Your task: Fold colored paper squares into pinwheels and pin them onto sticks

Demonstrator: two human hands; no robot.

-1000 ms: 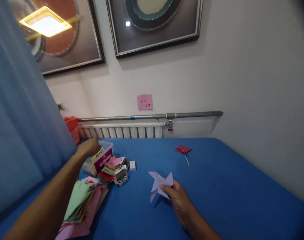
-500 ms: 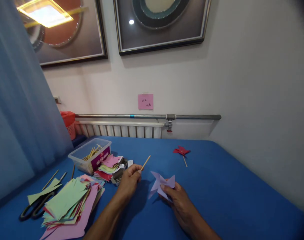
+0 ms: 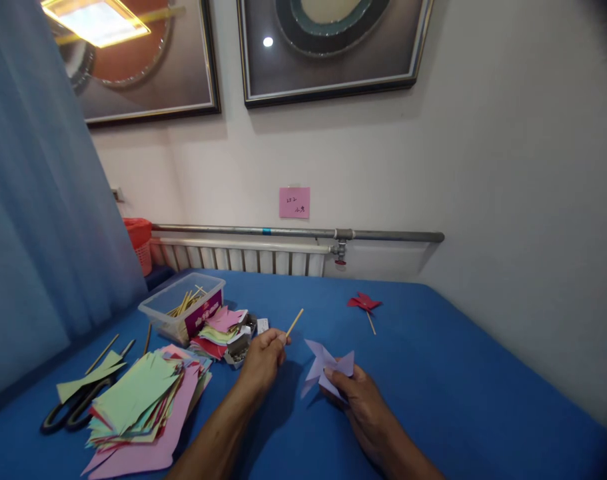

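Between the thumb and fingers of my left hand (image 3: 263,359) is a thin wooden stick (image 3: 295,321), its free end slanting up to the right. My right hand (image 3: 358,397) pinches a purple paper pinwheel (image 3: 317,368) near its middle, with the thumb on top. The pinwheel and the stick are apart. Farther back on the blue table (image 3: 433,373) lies a red paper pinwheel (image 3: 364,301) on a stick. Just left of my left hand are small open boxes (image 3: 238,350) of metal bits, too small to name.
A clear plastic box (image 3: 183,307) holds several sticks. Beside it lie small coloured papers (image 3: 218,330). At the front left are a stack of paper sheets (image 3: 136,393) and black-handled scissors (image 3: 78,410) under a green paper piece. A blue curtain (image 3: 48,180) hangs left; a radiator (image 3: 243,259) stands behind the table.
The view has shifted slightly, so most things appear a little farther right. Both hands keep their hold on the stick and the purple pinwheel, with little other movement.
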